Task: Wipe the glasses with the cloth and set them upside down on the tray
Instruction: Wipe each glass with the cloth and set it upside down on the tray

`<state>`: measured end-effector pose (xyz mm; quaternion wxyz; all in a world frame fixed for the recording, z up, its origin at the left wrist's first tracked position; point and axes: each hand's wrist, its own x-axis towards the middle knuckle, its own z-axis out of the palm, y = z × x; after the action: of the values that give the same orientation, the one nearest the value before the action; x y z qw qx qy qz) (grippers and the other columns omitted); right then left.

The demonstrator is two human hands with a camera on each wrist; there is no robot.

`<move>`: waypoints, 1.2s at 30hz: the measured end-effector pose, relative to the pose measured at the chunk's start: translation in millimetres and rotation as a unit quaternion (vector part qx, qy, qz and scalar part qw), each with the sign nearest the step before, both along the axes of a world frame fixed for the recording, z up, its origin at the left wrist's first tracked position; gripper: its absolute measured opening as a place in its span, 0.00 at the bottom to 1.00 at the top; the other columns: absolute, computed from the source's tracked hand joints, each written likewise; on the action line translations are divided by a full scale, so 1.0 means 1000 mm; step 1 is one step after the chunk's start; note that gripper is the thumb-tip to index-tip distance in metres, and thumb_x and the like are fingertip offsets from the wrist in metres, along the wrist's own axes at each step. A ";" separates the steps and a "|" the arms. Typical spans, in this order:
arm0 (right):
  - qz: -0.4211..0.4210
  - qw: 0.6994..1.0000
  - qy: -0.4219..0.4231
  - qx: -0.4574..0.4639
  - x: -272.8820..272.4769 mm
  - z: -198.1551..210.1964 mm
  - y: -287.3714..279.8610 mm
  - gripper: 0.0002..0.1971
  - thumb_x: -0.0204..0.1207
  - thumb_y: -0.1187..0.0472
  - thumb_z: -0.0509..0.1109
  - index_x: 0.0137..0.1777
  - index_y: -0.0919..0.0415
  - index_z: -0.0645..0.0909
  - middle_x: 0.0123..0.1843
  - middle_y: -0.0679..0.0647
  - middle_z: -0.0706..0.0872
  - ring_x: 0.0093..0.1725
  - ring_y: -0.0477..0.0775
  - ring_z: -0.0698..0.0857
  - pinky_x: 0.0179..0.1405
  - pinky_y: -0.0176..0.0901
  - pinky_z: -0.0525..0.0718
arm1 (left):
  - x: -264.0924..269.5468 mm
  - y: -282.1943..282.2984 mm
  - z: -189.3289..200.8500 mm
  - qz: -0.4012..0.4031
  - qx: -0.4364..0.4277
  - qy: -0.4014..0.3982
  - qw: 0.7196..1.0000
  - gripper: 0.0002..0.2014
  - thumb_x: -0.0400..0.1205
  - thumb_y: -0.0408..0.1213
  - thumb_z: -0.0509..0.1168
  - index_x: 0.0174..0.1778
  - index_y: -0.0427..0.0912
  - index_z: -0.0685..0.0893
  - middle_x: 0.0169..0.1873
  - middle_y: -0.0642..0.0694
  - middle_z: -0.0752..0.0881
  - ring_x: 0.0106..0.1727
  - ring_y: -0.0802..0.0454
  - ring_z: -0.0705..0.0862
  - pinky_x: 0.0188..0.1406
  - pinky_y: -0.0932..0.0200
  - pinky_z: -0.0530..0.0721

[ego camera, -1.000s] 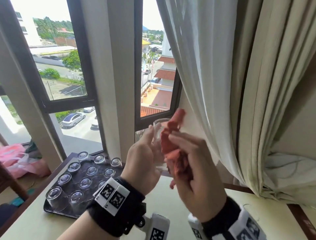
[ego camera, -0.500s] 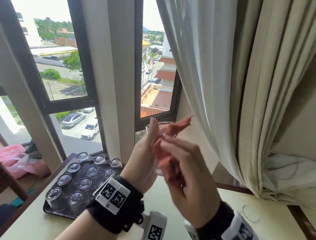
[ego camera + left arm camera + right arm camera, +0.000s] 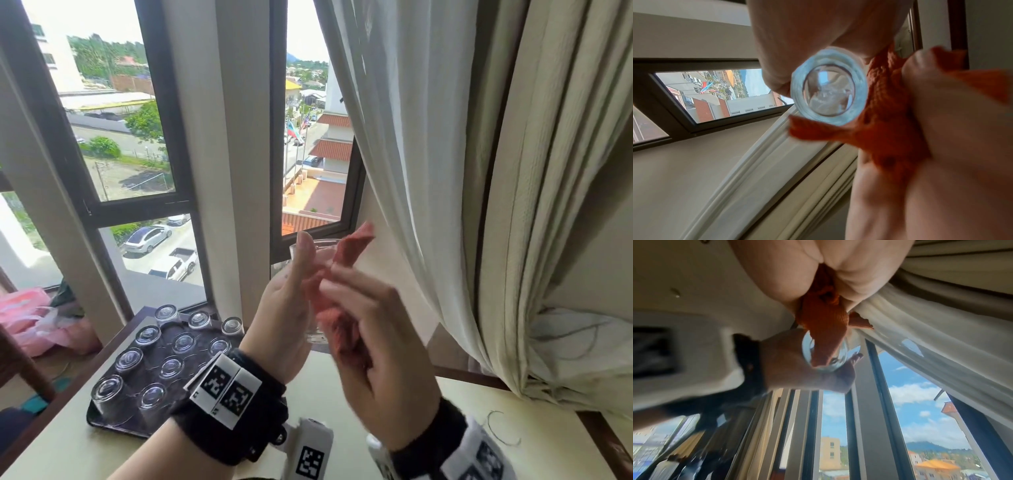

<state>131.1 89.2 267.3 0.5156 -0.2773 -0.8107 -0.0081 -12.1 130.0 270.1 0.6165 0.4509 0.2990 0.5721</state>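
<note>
The glass point(image 3: 317, 260) is up in the air over the counter point(image 3: 428, 438), right in front of the window, and the left hand point(image 3: 284, 318) has its fingers wrapped round it with the thumb sticking straight up along the rim. The orange cloth point(image 3: 349, 253) is bunched in the right hand point(image 3: 373, 342), which grips it and presses it against the glass; one corner pokes up past the rim. Down at the near left, the dark tray point(image 3: 102, 419) holds rows of glasses point(image 3: 150, 395) already flipped upside down. No readable writing anywhere, just black-and-white marker tags point(image 3: 224, 385) on both wristbands.
</note>
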 end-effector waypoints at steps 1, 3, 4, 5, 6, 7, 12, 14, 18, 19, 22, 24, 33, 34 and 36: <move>0.011 1.000 -0.014 -0.006 0.000 -0.011 -0.007 0.18 0.84 0.66 0.70 0.73 0.67 0.80 0.78 0.59 0.79 0.81 0.56 0.78 0.78 0.53 0.80 | -0.002 -0.001 0.001 0.014 0.007 0.010 1.000 0.43 0.82 0.74 0.59 0.75 0.38 0.85 0.47 0.39 0.90 0.46 0.46 0.91 0.52 0.51 0.89; 0.005 1.000 0.002 -0.027 0.004 -0.027 -0.013 0.18 0.83 0.66 0.71 0.72 0.68 0.82 0.76 0.58 0.80 0.79 0.56 0.79 0.76 0.53 0.82 | -0.005 -0.002 0.002 0.072 0.000 0.029 0.997 0.47 0.74 0.80 0.64 0.72 0.41 0.88 0.58 0.29 0.90 0.55 0.37 0.93 0.60 0.40 0.93; -0.004 0.999 0.028 -0.044 0.006 -0.029 -0.010 0.17 0.84 0.66 0.70 0.71 0.69 0.82 0.74 0.57 0.80 0.77 0.56 0.81 0.73 0.53 0.84 | -0.005 -0.002 0.001 0.095 -0.010 0.021 0.995 0.45 0.73 0.78 0.64 0.71 0.41 0.88 0.61 0.28 0.89 0.59 0.35 0.93 0.63 0.40 0.92; -0.014 0.996 0.058 -0.063 0.008 -0.026 -0.005 0.17 0.84 0.65 0.69 0.71 0.69 0.82 0.73 0.56 0.81 0.73 0.55 0.83 0.70 0.53 0.87 | -0.003 -0.003 0.002 0.104 -0.017 0.015 0.994 0.44 0.74 0.76 0.63 0.71 0.41 0.88 0.61 0.28 0.90 0.62 0.33 0.92 0.65 0.41 0.92; -0.026 0.993 0.084 -0.079 0.008 -0.019 0.002 0.17 0.86 0.62 0.68 0.71 0.68 0.81 0.71 0.54 0.81 0.69 0.53 0.85 0.65 0.53 0.89 | -0.001 -0.004 0.002 0.098 -0.022 0.015 0.995 0.44 0.78 0.75 0.62 0.73 0.39 0.86 0.61 0.29 0.91 0.64 0.31 0.91 0.67 0.40 0.91; -0.040 0.990 0.102 -0.087 0.009 -0.008 0.009 0.17 0.87 0.60 0.67 0.72 0.67 0.81 0.70 0.52 0.81 0.65 0.52 0.87 0.61 0.52 0.90 | 0.002 -0.005 0.003 0.084 -0.028 0.015 0.996 0.44 0.81 0.75 0.60 0.76 0.38 0.84 0.62 0.29 0.91 0.66 0.30 0.91 0.70 0.38 0.89; -0.055 0.992 0.101 -0.043 0.014 0.034 0.023 0.19 0.86 0.60 0.69 0.72 0.70 0.80 0.72 0.55 0.82 0.74 0.50 0.82 0.74 0.40 0.81 | 0.015 -0.005 0.010 -0.008 -0.069 -0.051 0.996 0.46 0.82 0.78 0.53 0.82 0.44 0.80 0.72 0.32 0.87 0.76 0.34 0.85 0.83 0.26 0.73; -0.037 0.996 0.075 -0.026 0.010 0.034 0.014 0.19 0.85 0.61 0.68 0.72 0.70 0.81 0.73 0.53 0.81 0.74 0.51 0.82 0.73 0.42 0.82 | 0.014 -0.005 0.013 -0.029 -0.059 -0.049 0.997 0.45 0.80 0.80 0.59 0.79 0.46 0.83 0.73 0.35 0.86 0.77 0.36 0.84 0.81 0.29 0.76; 0.011 1.000 -0.001 -0.028 0.010 -0.005 -0.012 0.18 0.83 0.65 0.70 0.71 0.71 0.83 0.76 0.57 0.80 0.78 0.54 0.80 0.76 0.50 0.82 | 0.003 0.003 0.013 -0.012 -0.056 -0.013 0.998 0.40 0.77 0.75 0.66 0.75 0.47 0.87 0.60 0.44 0.92 0.56 0.47 0.90 0.65 0.45 0.83; 0.013 0.999 0.002 -0.038 0.013 -0.014 -0.014 0.18 0.84 0.64 0.70 0.71 0.71 0.83 0.75 0.58 0.81 0.78 0.54 0.80 0.75 0.51 0.83 | 0.002 0.004 0.012 0.000 -0.063 0.001 0.998 0.42 0.74 0.77 0.68 0.73 0.48 0.87 0.60 0.39 0.91 0.56 0.42 0.91 0.68 0.41 0.83; -0.027 0.995 0.057 -0.077 0.017 -0.017 0.002 0.16 0.85 0.62 0.68 0.71 0.66 0.82 0.70 0.52 0.81 0.70 0.48 0.84 0.66 0.47 0.88 | 0.004 0.002 0.008 0.018 -0.062 -0.004 0.998 0.48 0.68 0.80 0.73 0.73 0.46 0.87 0.66 0.22 0.84 0.69 0.21 0.85 0.81 0.28 0.74; -0.071 0.988 0.100 -0.096 0.018 0.001 0.016 0.17 0.86 0.58 0.68 0.71 0.63 0.82 0.67 0.49 0.82 0.65 0.43 0.84 0.63 0.38 0.87 | 0.010 -0.002 0.008 0.003 -0.053 -0.026 0.998 0.47 0.73 0.78 0.70 0.73 0.39 0.86 0.60 0.23 0.83 0.62 0.22 0.83 0.77 0.31 0.74; -0.009 1.000 0.014 -0.003 0.006 -0.004 -0.007 0.17 0.86 0.63 0.67 0.71 0.70 0.82 0.75 0.55 0.78 0.76 0.55 0.81 0.74 0.51 0.84 | 0.006 -0.001 0.019 -0.001 -0.034 -0.029 0.999 0.43 0.77 0.75 0.67 0.74 0.40 0.86 0.53 0.37 0.88 0.52 0.40 0.89 0.68 0.40 0.81; -0.004 1.000 0.020 -0.016 0.008 -0.012 -0.008 0.17 0.87 0.62 0.66 0.71 0.69 0.82 0.75 0.55 0.78 0.76 0.55 0.81 0.73 0.51 0.84 | 0.003 0.000 0.018 0.015 -0.039 -0.016 0.999 0.44 0.74 0.76 0.68 0.74 0.43 0.86 0.56 0.33 0.90 0.55 0.35 0.90 0.70 0.36 0.81; -0.013 0.997 0.057 -0.053 0.012 -0.016 -0.001 0.16 0.88 0.60 0.66 0.72 0.66 0.81 0.73 0.52 0.79 0.72 0.52 0.83 0.68 0.50 0.88 | 0.003 0.001 0.015 0.021 -0.046 -0.018 0.999 0.44 0.72 0.78 0.70 0.74 0.47 0.85 0.64 0.24 0.86 0.64 0.26 0.88 0.77 0.26 0.77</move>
<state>142.8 88.4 251.5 0.5454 -0.3151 -0.7755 0.0439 -9.0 130.8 285.4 0.6297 0.4049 0.3237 0.5785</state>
